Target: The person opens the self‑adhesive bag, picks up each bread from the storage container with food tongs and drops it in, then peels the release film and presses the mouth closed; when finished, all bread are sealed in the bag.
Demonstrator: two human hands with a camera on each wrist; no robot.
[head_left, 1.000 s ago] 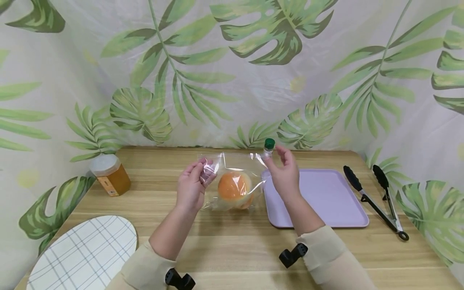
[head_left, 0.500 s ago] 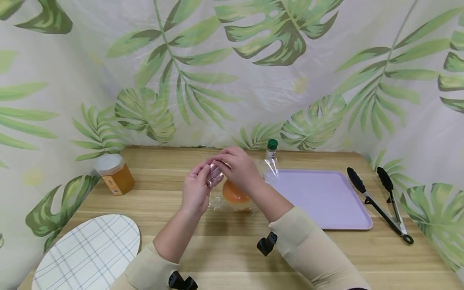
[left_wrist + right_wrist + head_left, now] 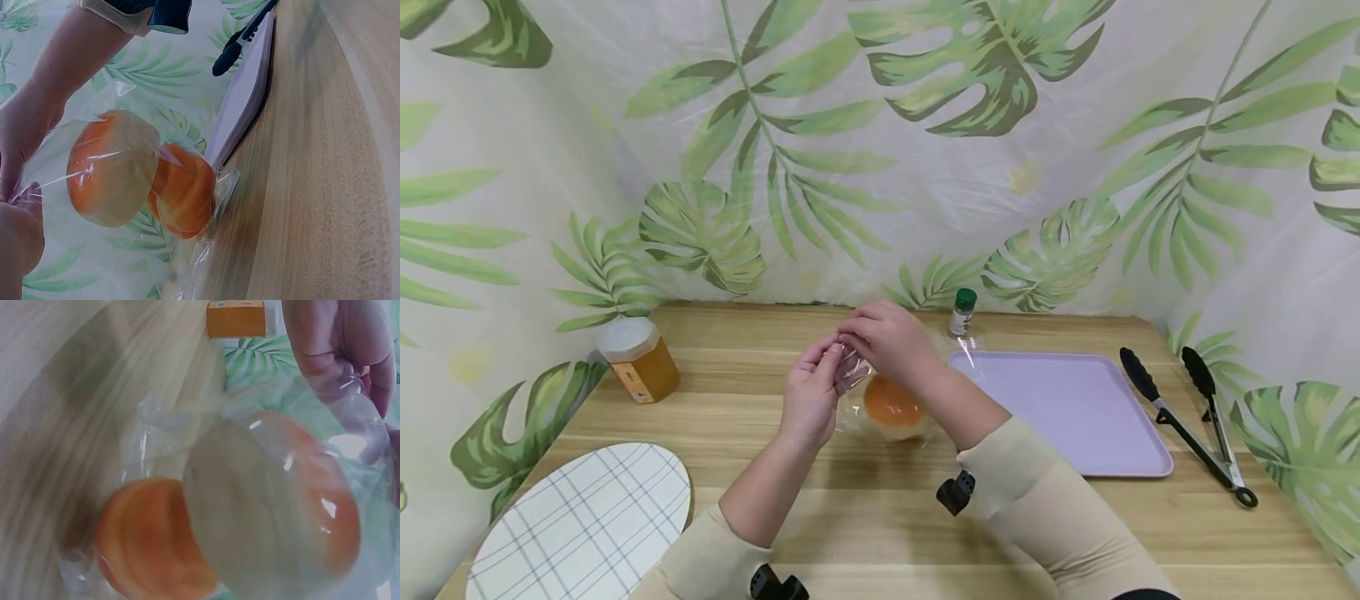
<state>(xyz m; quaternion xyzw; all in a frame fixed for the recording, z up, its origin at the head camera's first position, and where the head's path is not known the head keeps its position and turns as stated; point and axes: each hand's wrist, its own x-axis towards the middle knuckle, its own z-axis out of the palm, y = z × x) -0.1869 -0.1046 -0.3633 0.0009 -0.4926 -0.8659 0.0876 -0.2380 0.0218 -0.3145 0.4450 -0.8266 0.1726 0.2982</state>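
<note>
A clear plastic bag point(image 3: 973, 357) hangs upright over the table. Inside it are two bread rolls: a round golden bun point(image 3: 893, 408) with a pale side, and another browned roll point(image 3: 185, 195) lower down, plain in both wrist views. My left hand point(image 3: 809, 390) pinches the bag's upper left corner between thumb and fingers. Close against it, my right hand point(image 3: 891, 340) pinches the top edge at the same corner, its fingertips partly hidden. The bag's right end hangs free near the lilac tray point(image 3: 1067, 412).
Tongs point(image 3: 1187, 433) with black tips lie right of the tray. Behind stands a small green-capped bottle point(image 3: 962, 315). An amber jar point(image 3: 643, 367) with a whitish lid is at the back left, and a checked oval mat point(image 3: 583, 521) at the front left.
My right hand has left the bag's right corner and moved left across the bun to meet my left hand. The left hand keeps its hold almost in place.
</note>
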